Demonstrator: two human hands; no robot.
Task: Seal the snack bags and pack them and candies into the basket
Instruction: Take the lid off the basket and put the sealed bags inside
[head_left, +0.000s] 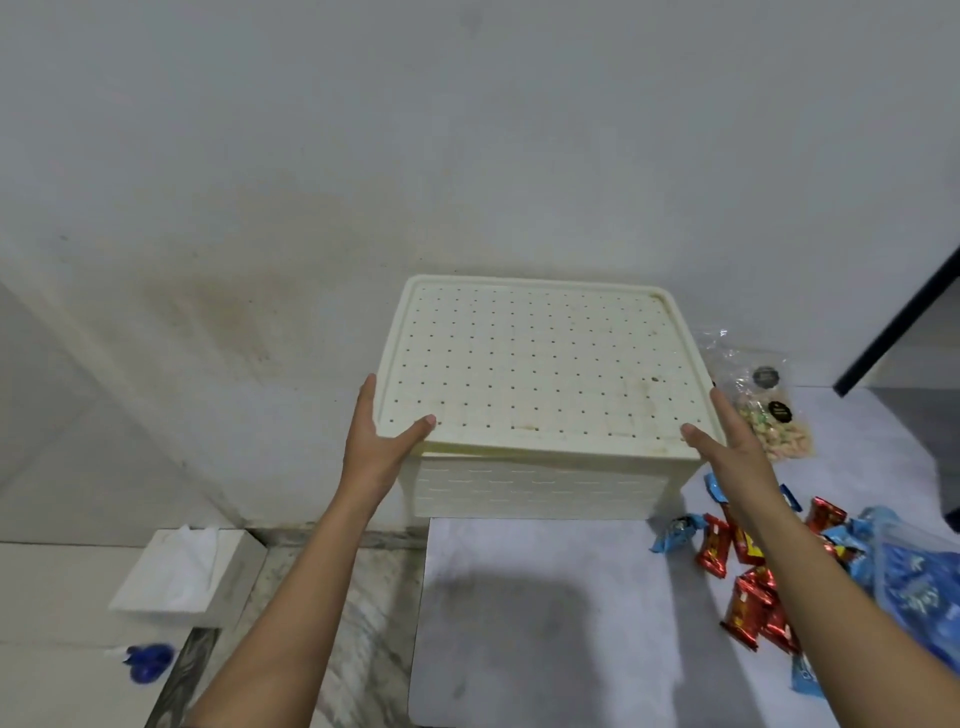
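A cream plastic basket (540, 491) stands at the back of the grey mat, closed by a perforated cream lid (540, 364). My left hand (382, 441) grips the lid's front left corner, thumb on top. At the front right corner my right hand (727, 441) holds the lid the same way. A clear snack bag of nuts (769, 410) lies right of the basket. Red and blue wrapped candies (748, 587) are scattered on the mat at the right, partly behind my right forearm. A blue snack bag (919, 577) lies at the right edge.
A grey mat (545, 623) covers the marble counter. A white tissue box (182, 571) sits at the left, and a small blue object (148, 660) lies in front of it. The wall stands right behind the basket. A dark bar (904, 322) slants at the upper right.
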